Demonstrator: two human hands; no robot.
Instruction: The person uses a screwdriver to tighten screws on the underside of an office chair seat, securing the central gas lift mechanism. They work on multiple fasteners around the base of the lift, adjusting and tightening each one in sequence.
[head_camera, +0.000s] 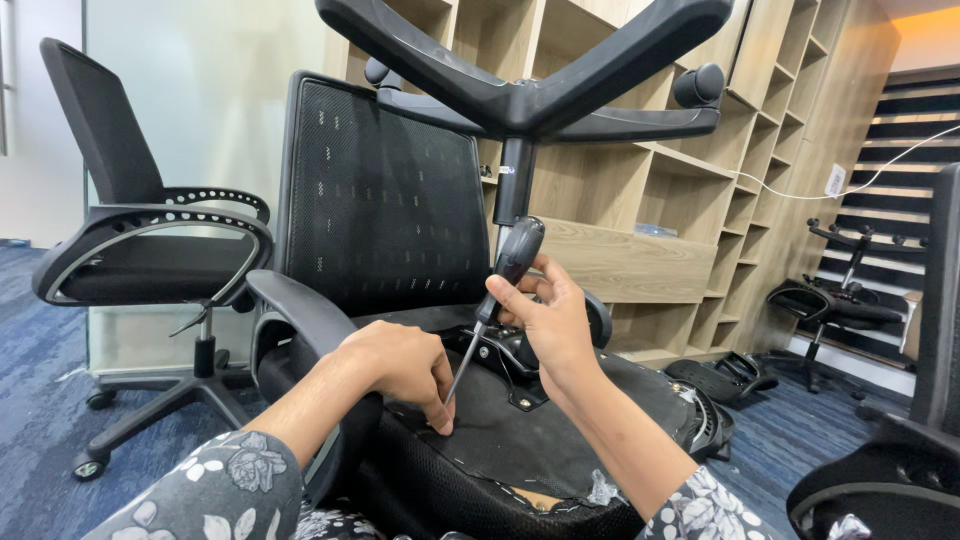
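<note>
Right hand closed round the black handle of a screwdriver, fingers wrapped just below the grip, shaft slanting down and leftward to a tip close by the left fingertips. Left hand curled, fingers pinched down onto the black underside of an upturned chair seat; whether anything sits between them, cannot tell. Just right of the tip, a metal mechanism plate bolted to the seat, partly hidden behind the right hand. Above both hands, gas column rising to the five-star base, spokes spreading wide overhead. Behind the left fingers, mesh backrest; under the left wrist, curved armrest at the seat's left edge. Near edge of the seat frayed, torn fabric showing below the right forearm. Further left, well apart, a second office chair upright on blue carpet, open floor between. Right of the right hand, wooden shelving and more chair parts on the floor.
</note>
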